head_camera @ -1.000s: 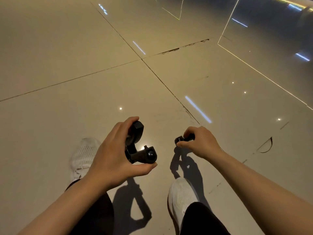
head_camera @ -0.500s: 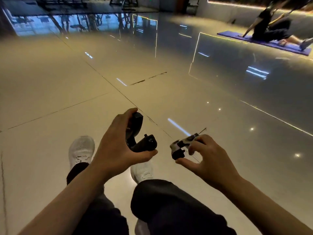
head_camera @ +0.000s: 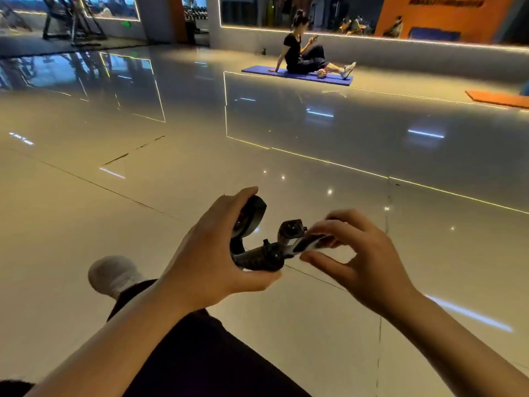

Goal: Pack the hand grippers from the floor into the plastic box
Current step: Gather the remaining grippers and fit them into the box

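Note:
My left hand (head_camera: 206, 253) grips a black hand gripper (head_camera: 252, 242), its two handles curving out between my fingers and thumb. My right hand (head_camera: 352, 253) pinches a second, smaller hand gripper (head_camera: 300, 239), grey and black, between thumb and fingertips. The two grippers touch or nearly touch in front of me, above my raised knee. No plastic box is in view.
A glossy tiled floor (head_camera: 143, 196) stretches all around. My dark trouser leg (head_camera: 200, 353) and white shoe (head_camera: 114, 273) lie below the hands. A person sits on a blue mat (head_camera: 297, 75) far ahead. An orange mat (head_camera: 498, 98) lies far right, gym machines (head_camera: 71, 21) far left.
The view has tilted up from the floor to the room. My right hand lifted the smaller gripper off the floor and brought it against the one in my left hand.

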A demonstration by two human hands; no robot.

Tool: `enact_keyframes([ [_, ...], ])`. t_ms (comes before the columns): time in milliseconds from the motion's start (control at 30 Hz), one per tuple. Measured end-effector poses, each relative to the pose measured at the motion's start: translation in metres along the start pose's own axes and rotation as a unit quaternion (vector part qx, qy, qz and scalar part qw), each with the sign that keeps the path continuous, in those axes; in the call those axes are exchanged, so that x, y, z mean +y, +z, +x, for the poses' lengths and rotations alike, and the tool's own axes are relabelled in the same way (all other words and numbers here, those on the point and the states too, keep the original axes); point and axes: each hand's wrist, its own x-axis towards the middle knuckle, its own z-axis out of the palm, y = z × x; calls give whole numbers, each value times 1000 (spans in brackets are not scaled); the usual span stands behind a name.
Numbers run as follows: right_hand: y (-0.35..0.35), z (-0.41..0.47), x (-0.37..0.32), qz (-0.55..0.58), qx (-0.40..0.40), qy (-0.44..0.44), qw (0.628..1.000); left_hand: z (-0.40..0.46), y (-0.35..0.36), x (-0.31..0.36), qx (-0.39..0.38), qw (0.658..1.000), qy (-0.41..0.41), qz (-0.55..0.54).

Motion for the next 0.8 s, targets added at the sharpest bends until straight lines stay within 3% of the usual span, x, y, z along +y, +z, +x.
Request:
enact_keyframes([
  [200,-73,-96,42,0,3,123,992,5,59,89,-73,997,32,-26],
  [433,-123,-159,82,-3,13,227,974,13,121,138,-158,986,56,-24],
  [567,-141,-192,103,9,38,305,952,24,167,152,-213,974,71,-37],
  [800,-159,-251,139,39,93,434,895,9,248,165,-278,954,24,-106],
])
